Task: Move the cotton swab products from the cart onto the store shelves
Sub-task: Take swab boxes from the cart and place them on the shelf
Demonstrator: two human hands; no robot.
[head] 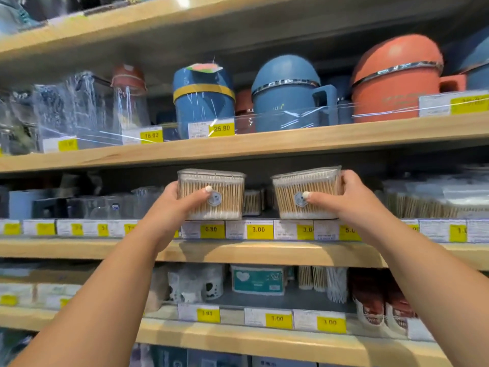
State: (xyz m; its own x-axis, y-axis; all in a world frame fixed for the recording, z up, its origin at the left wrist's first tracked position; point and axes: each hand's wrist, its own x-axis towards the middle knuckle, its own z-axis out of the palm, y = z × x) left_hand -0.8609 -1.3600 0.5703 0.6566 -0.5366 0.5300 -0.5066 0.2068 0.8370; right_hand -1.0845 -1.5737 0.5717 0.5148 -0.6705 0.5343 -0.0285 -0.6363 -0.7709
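Observation:
Two clear plastic boxes packed with wooden cotton swabs are held up at the front of the middle wooden shelf (238,254). My left hand (174,205) grips the left box (227,192) from its left side, thumb across the front. My right hand (352,200) grips the right box (299,189) from its right side, thumb on the front label. Both boxes hover just above the row of price tags (258,229). More cotton swab packs (252,202) sit deeper on the same shelf between the boxes. The cart is out of view.
The shelf above holds blue (285,94) and orange (397,78) lidded containers and clear boxes (71,109). Bagged swab packs (434,200) lie to the right on the middle shelf, clear organisers (100,205) to the left. The lower shelf carries tissues (258,279), swab bundles (322,280) and red packets (381,300).

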